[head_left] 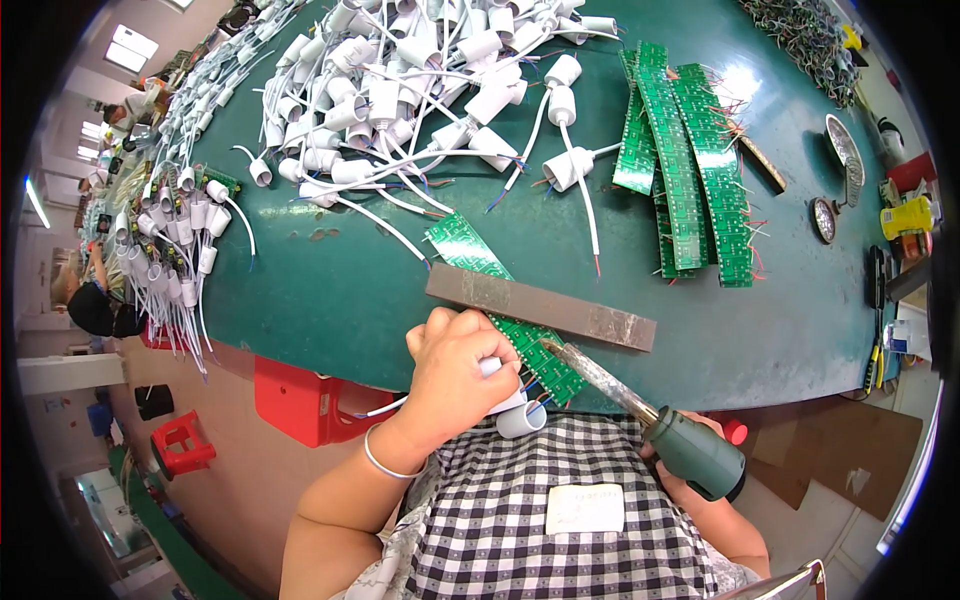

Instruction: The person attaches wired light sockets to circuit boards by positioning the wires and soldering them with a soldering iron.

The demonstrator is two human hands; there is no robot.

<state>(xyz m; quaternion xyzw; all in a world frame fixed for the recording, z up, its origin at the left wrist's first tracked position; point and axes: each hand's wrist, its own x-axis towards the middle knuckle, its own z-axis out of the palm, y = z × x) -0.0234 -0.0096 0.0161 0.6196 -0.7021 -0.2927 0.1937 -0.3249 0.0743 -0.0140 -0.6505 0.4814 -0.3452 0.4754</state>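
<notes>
My left hand [455, 365] is closed, with a white lamp holder's lead pinched at the near edge of a green circuit board strip [465, 245]. White lamp holders [522, 420] hang below these fingers, over the table's front edge. In my right hand [678, 487], partly hidden by the handle, is a soldering iron [695, 455] with a dark green grip. Its tip meets or hovers just over the strip, right of my left fingers; contact is hard to tell. A brown, flat bar [540, 307] lies across the strip.
A large heap of white lamp holders [385, 100] with leads covers the far table. More green board strips [690, 170] lie at the right, near a brush [760, 160] and metal dishes [845, 160]. Red stools [310, 400] stand at left; other people sit farther off.
</notes>
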